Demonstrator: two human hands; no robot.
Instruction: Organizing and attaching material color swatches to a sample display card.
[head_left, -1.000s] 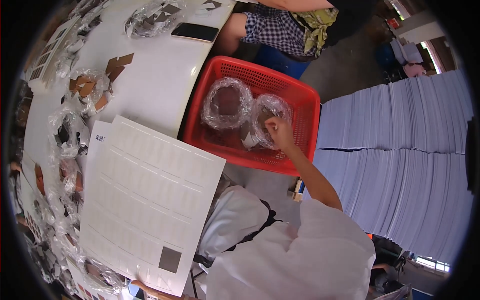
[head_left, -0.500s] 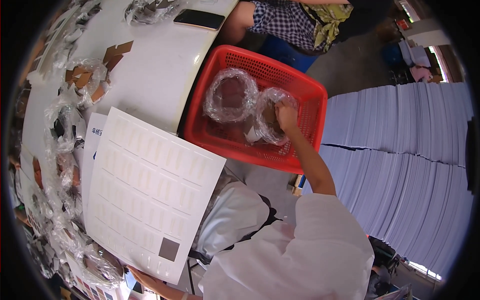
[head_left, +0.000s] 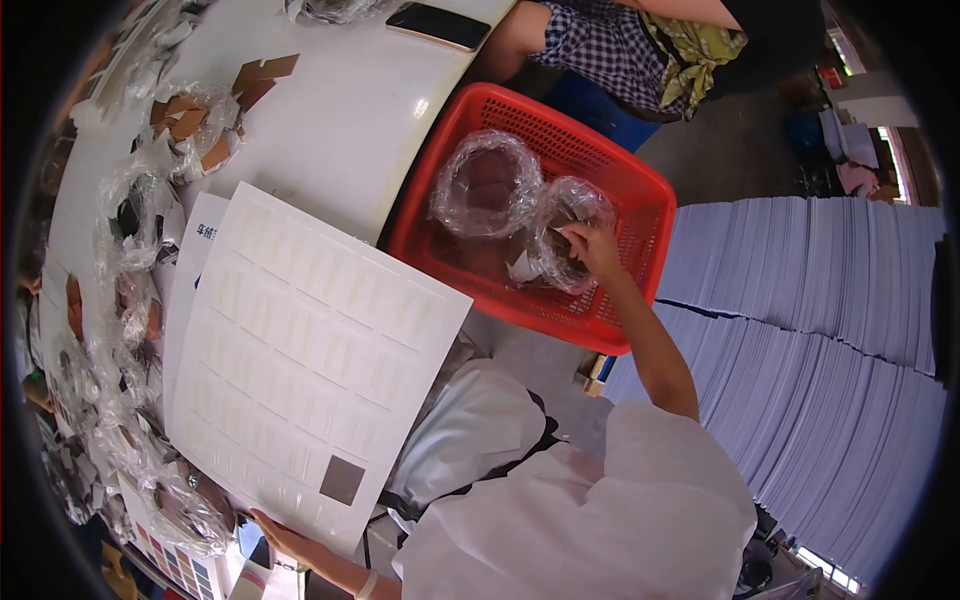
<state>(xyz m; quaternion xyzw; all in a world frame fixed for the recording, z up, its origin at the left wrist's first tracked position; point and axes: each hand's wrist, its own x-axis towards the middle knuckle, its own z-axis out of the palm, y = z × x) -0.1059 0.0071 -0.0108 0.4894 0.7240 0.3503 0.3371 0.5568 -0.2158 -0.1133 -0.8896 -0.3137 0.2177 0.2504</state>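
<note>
A round, crinkled, clear plastic bag with brownish-grey contents (head_left: 580, 200) sits inside a red plastic basket with perforated walls (head_left: 655, 250), toward the basket's right side. The person's right hand (head_left: 597, 252) reaches into this bag's mouth, its fingers curled and close together; whether they have hold of a piece cannot be told. A small white scrap (head_left: 522, 267) shows at the bag's near left edge. Just left of it in the basket lies a second round clear plastic bag (head_left: 515, 205), also with brownish contents.

Near the basket, to its left, a large white sheet with faint rows of marks and one grey square (head_left: 300, 350) slants over the edge of a long white table (head_left: 330, 130). The person's left hand (head_left: 280, 537), well to the near left of the basket, lies at the sheet's near edge with fingers extended and together; its grip cannot be told.

Farther left of the basket, more clear plastic bags holding brown pieces (head_left: 195, 125) line the table. A black phone (head_left: 438, 25) lies beyond the basket, to its left. Past the basket's far side sits another person in a blue-and-white checked garment (head_left: 610, 50). Right of the basket rise thick stacks of bluish-white sheets (head_left: 800, 265).
</note>
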